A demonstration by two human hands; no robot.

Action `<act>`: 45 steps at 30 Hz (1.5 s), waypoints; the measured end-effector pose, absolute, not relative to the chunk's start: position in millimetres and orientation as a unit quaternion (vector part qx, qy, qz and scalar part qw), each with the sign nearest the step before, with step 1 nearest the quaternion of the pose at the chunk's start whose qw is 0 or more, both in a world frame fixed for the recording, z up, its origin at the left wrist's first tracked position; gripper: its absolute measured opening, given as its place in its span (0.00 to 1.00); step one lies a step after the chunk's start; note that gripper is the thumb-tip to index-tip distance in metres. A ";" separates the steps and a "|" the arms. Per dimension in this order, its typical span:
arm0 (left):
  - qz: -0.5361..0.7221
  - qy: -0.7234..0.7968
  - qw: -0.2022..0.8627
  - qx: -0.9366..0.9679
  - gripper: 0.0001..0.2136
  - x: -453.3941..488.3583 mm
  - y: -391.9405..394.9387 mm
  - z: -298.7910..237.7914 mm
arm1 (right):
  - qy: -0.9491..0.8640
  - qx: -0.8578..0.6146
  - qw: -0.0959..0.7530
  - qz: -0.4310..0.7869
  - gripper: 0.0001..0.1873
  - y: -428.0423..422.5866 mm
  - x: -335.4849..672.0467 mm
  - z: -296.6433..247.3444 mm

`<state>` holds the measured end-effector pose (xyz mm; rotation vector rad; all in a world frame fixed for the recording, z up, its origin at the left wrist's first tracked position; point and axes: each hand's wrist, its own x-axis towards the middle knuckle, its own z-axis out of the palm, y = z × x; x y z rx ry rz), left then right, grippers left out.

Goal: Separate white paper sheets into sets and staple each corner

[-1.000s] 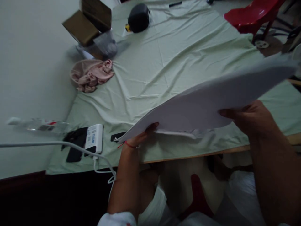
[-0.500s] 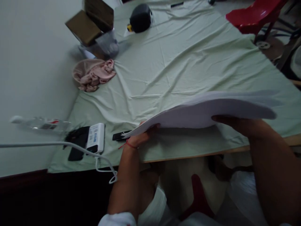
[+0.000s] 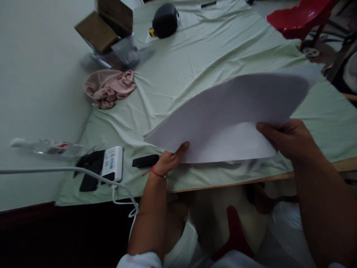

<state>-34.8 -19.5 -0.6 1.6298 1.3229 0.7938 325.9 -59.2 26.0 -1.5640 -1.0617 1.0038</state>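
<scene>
Several sheets of white paper (image 3: 217,119) are held together in a tilted, bowed stack above the near edge of the table. My left hand (image 3: 173,159), a red string round its wrist, grips the lower left edge with the thumb on top. At the right edge my right hand (image 3: 287,139) pinches the stack, thumb on the near face and fingers behind it. A black stapler-like object (image 3: 145,160) lies on the cloth just left of my left hand, apart from it.
A green cloth (image 3: 178,85) covers the table. On the left are a white power bank (image 3: 113,163) with a cable, a black phone (image 3: 88,182) and a plastic bottle (image 3: 52,147). Farther back are pink fabric (image 3: 111,89), an open box (image 3: 96,31) and a black case (image 3: 165,20).
The paper has tipped up so that its near face shows more broadly, and its far edge has risen. My right hand has moved up slightly; my left stays at the lower left edge.
</scene>
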 end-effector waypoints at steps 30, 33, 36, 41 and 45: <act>0.347 0.494 0.652 0.459 0.27 -11.6 -17.0 19.5 | -0.317 -0.603 0.533 0.502 0.26 -49.6 312.7 30.2; 0.356 0.508 0.639 0.456 0.25 -6.7 -17.4 18.9 | -0.322 -0.595 0.520 0.521 0.25 -49.8 313.6 30.0; 0.375 0.516 0.621 0.456 0.22 -3.5 -17.8 15.7 | -0.331 -0.599 0.498 0.533 0.22 -50.7 317.0 26.8; 0.393 0.516 0.600 0.469 0.20 -4.7 -16.9 13.8 | -0.349 -0.625 0.460 0.525 0.14 -50.7 325.8 19.7; 0.411 0.504 0.599 0.468 0.20 -5.3 -17.9 15.1 | -0.335 -0.600 0.484 0.543 0.14 -52.3 329.4 26.4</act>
